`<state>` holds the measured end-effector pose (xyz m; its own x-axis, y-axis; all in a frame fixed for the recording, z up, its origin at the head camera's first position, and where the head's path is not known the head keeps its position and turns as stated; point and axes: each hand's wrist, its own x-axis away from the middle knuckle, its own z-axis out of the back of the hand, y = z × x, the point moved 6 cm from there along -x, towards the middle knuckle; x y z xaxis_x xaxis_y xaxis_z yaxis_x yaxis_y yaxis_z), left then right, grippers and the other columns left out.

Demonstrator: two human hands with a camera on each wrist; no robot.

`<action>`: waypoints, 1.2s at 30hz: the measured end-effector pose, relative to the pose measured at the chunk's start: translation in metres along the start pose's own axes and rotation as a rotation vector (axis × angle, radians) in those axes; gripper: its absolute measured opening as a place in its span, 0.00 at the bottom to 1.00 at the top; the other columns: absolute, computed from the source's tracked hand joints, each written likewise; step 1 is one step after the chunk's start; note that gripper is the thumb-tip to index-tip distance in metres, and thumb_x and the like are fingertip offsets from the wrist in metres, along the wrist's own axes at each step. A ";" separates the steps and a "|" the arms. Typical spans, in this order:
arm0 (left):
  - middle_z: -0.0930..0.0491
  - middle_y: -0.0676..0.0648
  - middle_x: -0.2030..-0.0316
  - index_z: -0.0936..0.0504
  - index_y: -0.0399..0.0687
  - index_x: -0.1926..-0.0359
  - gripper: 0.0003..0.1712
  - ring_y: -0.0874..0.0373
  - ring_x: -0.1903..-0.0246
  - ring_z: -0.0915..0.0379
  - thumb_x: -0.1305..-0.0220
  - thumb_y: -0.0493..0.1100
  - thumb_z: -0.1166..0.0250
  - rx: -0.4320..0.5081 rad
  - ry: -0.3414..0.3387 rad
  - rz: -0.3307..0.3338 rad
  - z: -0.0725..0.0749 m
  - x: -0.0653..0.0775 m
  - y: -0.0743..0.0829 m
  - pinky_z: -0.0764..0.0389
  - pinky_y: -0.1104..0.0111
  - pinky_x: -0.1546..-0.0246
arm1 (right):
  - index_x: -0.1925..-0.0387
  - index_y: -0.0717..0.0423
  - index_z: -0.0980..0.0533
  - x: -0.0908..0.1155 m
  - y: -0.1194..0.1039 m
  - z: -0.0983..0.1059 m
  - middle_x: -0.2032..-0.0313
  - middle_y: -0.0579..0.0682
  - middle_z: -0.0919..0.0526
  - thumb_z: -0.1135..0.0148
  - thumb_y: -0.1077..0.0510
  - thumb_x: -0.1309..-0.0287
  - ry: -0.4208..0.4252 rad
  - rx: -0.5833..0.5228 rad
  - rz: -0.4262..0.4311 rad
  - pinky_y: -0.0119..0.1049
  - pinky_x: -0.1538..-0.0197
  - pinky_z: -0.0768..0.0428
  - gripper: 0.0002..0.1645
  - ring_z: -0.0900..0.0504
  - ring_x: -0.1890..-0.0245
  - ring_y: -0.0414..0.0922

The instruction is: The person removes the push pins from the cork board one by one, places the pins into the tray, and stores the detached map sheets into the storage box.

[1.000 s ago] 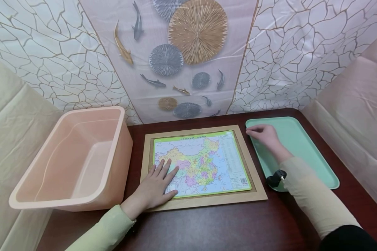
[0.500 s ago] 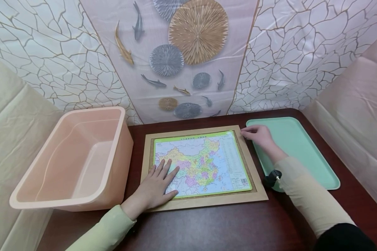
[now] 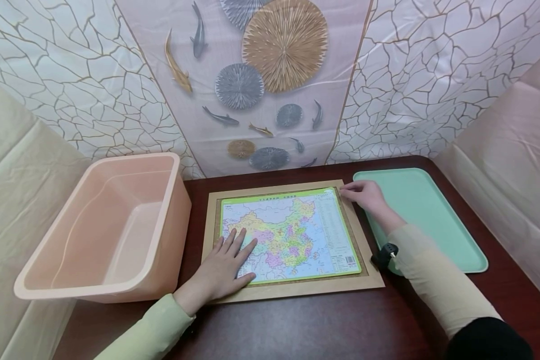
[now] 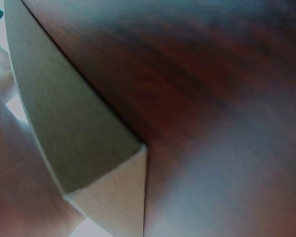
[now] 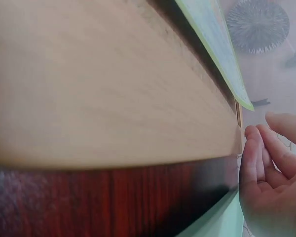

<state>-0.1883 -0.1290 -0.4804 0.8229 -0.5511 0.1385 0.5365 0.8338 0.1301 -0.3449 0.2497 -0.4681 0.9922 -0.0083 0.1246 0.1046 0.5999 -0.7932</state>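
1. Map board (image 3: 292, 235): multicoloured print, lime-green border, rounded corners; lies flat beneath the spread fingers of the left hand (image 3: 222, 270).
2. Wooden frame (image 3: 297, 290): pale, rectangular, flat around the map board; its far right corner is just beside the right hand (image 3: 366, 196).

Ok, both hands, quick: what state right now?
Left hand: open, fingers spread on the China map.
Right hand: open, fingers loosely bent by the wooden frame, holding nothing visible.
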 end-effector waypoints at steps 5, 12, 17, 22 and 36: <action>0.54 0.37 0.14 0.47 0.54 0.14 0.46 0.37 0.15 0.59 0.22 0.67 0.46 0.000 0.003 0.001 0.000 -0.001 0.000 0.48 0.40 0.18 | 0.37 0.65 0.19 0.000 0.001 -0.004 0.38 0.66 0.18 0.37 0.51 0.25 -0.007 -0.002 -0.007 0.34 0.50 0.23 0.26 0.19 0.48 0.51; 0.55 0.37 0.14 0.47 0.54 0.14 0.46 0.37 0.15 0.59 0.22 0.67 0.45 0.000 0.003 0.005 0.000 0.000 0.000 0.48 0.40 0.18 | 0.36 0.66 0.20 0.001 -0.001 -0.007 0.37 0.67 0.18 0.38 0.51 0.24 -0.009 -0.005 -0.013 0.40 0.45 0.23 0.26 0.20 0.45 0.54; 0.54 0.37 0.14 0.47 0.54 0.14 0.46 0.36 0.15 0.59 0.22 0.67 0.45 0.000 0.009 0.003 0.001 0.000 0.000 0.48 0.40 0.18 | 0.35 0.66 0.21 0.001 -0.003 -0.009 0.36 0.67 0.19 0.38 0.52 0.24 -0.008 -0.018 -0.017 0.46 0.40 0.21 0.26 0.18 0.42 0.57; 0.53 0.36 0.15 0.45 0.53 0.15 0.46 0.36 0.15 0.58 0.22 0.66 0.45 0.001 0.011 0.001 0.001 0.001 0.000 0.47 0.39 0.18 | 0.34 0.65 0.21 0.001 -0.005 -0.012 0.34 0.66 0.20 0.39 0.51 0.24 -0.021 -0.020 -0.031 0.48 0.37 0.19 0.27 0.18 0.40 0.58; 0.55 0.37 0.14 0.47 0.54 0.14 0.47 0.37 0.15 0.59 0.22 0.67 0.45 0.002 0.001 0.006 0.000 0.000 -0.001 0.48 0.40 0.18 | 0.31 0.69 0.27 0.004 -0.008 -0.017 0.35 0.69 0.21 0.43 0.50 0.20 -0.072 -0.116 -0.081 0.51 0.33 0.18 0.30 0.15 0.37 0.62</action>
<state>-0.1885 -0.1295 -0.4807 0.8262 -0.5461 0.1385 0.5312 0.8370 0.1314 -0.3406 0.2309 -0.4712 0.9733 0.0068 0.2295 0.1950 0.5033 -0.8418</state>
